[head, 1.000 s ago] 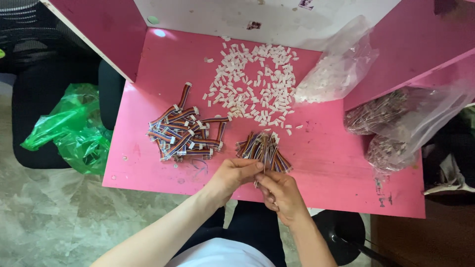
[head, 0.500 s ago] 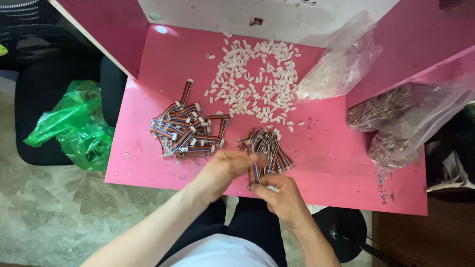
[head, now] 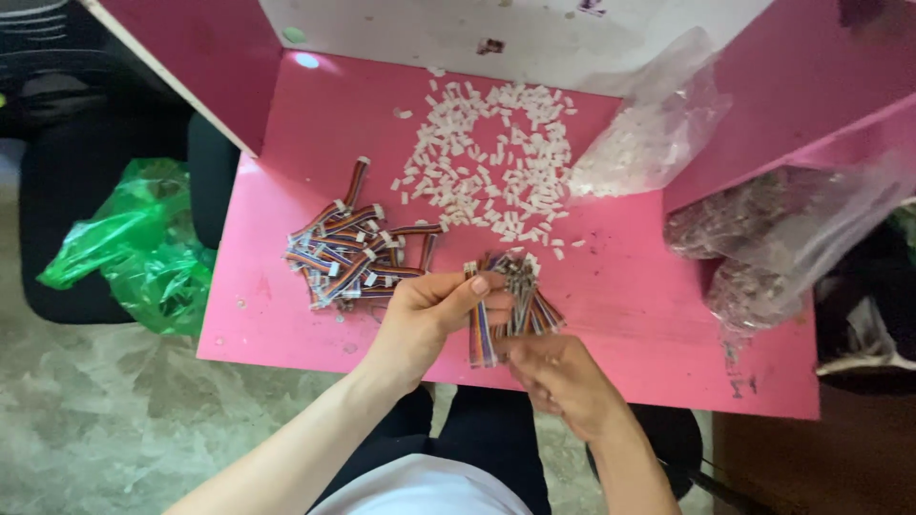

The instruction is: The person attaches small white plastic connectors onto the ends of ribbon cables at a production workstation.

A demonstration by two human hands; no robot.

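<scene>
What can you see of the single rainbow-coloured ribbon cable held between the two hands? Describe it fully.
The short, flat, rainbow-striped ribbon cable looks like flexible plastic-coated wires joined side by side, with a small white connector at its upper end. It stands roughly upright over the pink table's front edge. The left hand pinches it near the top; the right hand meets its lower end. A loose cable pile lies just right.

Single head-worn view, looking steeply down from above onto pink table (head: 658, 315), at arm's length. Hands (head: 429, 319) at 6 o'clock, back wall (head: 458, 29) at 12, floor (head: 95, 420) toward 8 o'clock. No second view to overlap.
</scene>
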